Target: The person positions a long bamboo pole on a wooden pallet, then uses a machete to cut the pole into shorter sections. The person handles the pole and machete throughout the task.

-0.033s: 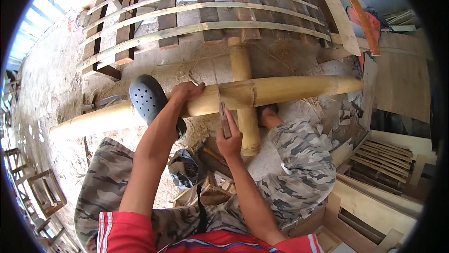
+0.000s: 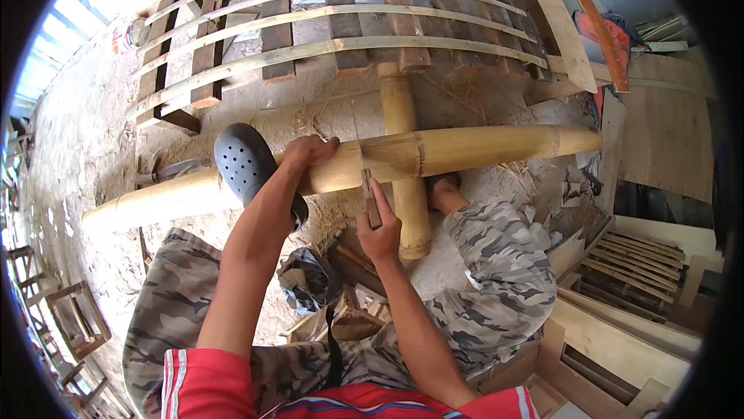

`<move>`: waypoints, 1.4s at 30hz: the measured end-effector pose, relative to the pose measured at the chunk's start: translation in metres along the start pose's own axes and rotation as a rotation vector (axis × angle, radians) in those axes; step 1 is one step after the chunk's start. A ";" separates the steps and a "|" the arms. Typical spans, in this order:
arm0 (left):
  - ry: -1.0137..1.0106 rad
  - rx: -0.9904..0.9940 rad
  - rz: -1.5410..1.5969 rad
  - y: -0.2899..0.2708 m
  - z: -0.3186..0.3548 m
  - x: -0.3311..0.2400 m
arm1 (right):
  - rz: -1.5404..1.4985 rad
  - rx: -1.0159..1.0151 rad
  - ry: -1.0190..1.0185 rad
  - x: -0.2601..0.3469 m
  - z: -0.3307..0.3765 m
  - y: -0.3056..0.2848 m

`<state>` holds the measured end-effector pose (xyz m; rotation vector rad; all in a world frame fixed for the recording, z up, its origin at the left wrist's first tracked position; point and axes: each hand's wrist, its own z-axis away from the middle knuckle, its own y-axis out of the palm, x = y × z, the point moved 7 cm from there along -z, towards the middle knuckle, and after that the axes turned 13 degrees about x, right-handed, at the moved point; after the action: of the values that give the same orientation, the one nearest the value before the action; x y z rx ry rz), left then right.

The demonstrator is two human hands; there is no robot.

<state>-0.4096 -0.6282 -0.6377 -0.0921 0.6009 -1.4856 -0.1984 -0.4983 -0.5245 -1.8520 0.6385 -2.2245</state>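
A long bamboo pole [image 2: 465, 152] is laid crosswise over a shorter, upright-running bamboo piece [image 2: 404, 179] on the dusty ground, the two touching where they cross. The left hand [image 2: 308, 152] is pressed down on top of the long pole just left of the crossing, its fingers curled over the pole's upper side in a holding grip. The right hand [image 2: 380, 235] is closed around the wooden handle of a narrow bladed tool [image 2: 367, 190], whose tip is set against the near side of the long pole close to a node. A foot in a dark perforated clog [image 2: 246, 165] is planted on the pole just beside the left hand, and a bare foot [image 2: 443, 187] is seen near the shorter piece on the right. Camouflage trousers [image 2: 496, 279] cover both bent legs. A slatted bamboo frame [image 2: 325, 24] lies beyond the pole, and stacked wooden boards [image 2: 635, 264] are kept at the right.
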 end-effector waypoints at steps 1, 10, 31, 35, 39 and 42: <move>-0.002 -0.008 -0.007 -0.001 -0.002 0.003 | -0.001 -0.020 -0.010 0.000 0.003 -0.002; 0.002 -0.036 -0.030 0.009 -0.019 0.011 | 0.023 -0.016 0.037 0.019 0.073 -0.013; 0.023 -0.084 -0.031 0.008 -0.016 0.018 | 0.005 0.012 0.055 0.041 0.052 -0.015; -0.009 -0.088 -0.017 0.002 -0.008 0.015 | -0.026 0.102 0.183 0.070 0.125 -0.033; 0.014 -0.090 -0.029 0.001 -0.004 -0.004 | 0.041 -0.015 -0.027 0.033 0.016 -0.008; 0.011 -0.103 -0.011 -0.001 -0.005 0.007 | 0.016 0.054 0.090 0.034 -0.009 -0.007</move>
<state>-0.4132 -0.6336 -0.6435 -0.1676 0.6868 -1.4664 -0.2134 -0.5039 -0.4930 -1.7238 0.5993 -2.3020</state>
